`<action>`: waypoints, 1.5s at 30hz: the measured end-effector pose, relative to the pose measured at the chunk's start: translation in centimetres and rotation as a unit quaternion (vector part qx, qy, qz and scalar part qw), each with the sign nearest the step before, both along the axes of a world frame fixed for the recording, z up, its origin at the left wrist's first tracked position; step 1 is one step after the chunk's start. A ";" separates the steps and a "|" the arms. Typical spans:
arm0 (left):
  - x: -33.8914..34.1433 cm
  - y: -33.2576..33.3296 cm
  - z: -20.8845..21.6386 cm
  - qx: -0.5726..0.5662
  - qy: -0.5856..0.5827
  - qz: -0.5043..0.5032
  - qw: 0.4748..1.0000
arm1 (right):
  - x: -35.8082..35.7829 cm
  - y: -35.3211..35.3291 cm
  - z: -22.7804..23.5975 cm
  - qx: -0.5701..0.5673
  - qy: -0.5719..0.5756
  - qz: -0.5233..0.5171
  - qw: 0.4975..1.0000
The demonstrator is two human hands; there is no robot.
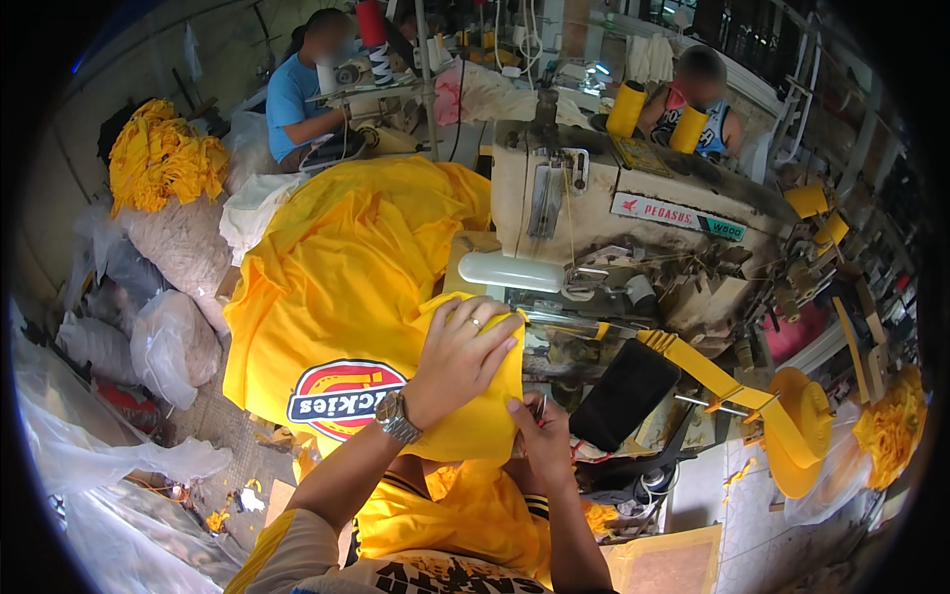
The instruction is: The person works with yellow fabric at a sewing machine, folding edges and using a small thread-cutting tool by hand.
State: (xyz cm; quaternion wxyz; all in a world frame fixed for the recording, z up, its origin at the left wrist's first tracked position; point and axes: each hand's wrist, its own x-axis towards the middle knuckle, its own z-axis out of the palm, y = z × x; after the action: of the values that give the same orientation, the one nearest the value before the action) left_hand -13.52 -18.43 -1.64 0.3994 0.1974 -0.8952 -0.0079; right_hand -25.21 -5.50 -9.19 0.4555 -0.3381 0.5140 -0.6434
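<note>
A large yellow knit garment point(336, 257) with a red, white and blue printed badge point(346, 398) lies spread to the left of an industrial sewing machine point(643, 198). Its near edge hangs over my lap. My left hand point(460, 346), with a ring and a metal watch point(396, 418), rests on the cloth just before the needle area, fingers laid over it and slightly apart. The thumb is hidden. Lower right, my right hand point(544, 431) pinches the cloth edge between thumb and finger. A small dark metal thing shows in that hand, too small to name.
A dark phone point(625, 394) leans right of my right hand. Yellow tape runs from a roll point(800, 426) toward the machine. Yellow thread cones point(625, 109) stand on top. Two people work at machines beyond. Plastic bags point(173, 342) and a yellow cloth heap point(163, 158) are at left.
</note>
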 end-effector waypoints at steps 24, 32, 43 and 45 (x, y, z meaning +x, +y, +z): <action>0.0 -0.1 -0.3 0.006 0.001 -0.002 1.000 | 0.0 0.1 0.0 -0.012 -0.019 0.012 1.000; 0.2 -2.0 0.4 0.092 0.039 -0.021 0.995 | -0.1 0.1 -0.4 -0.017 -0.004 0.008 1.000; 0.1 -3.0 2.1 0.151 0.014 -0.105 0.983 | 0.1 0.1 0.3 -0.007 0.001 0.001 1.000; 0.0 -2.9 2.6 0.221 0.029 -0.143 0.964 | 0.1 0.2 0.1 -0.012 0.001 0.000 1.000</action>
State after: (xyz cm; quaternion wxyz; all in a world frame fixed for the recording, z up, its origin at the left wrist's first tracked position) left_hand -13.55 -21.36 0.98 0.3665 0.1503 -0.8780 -0.2686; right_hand -25.15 -5.35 -9.11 0.4510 -0.3443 0.5067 -0.6491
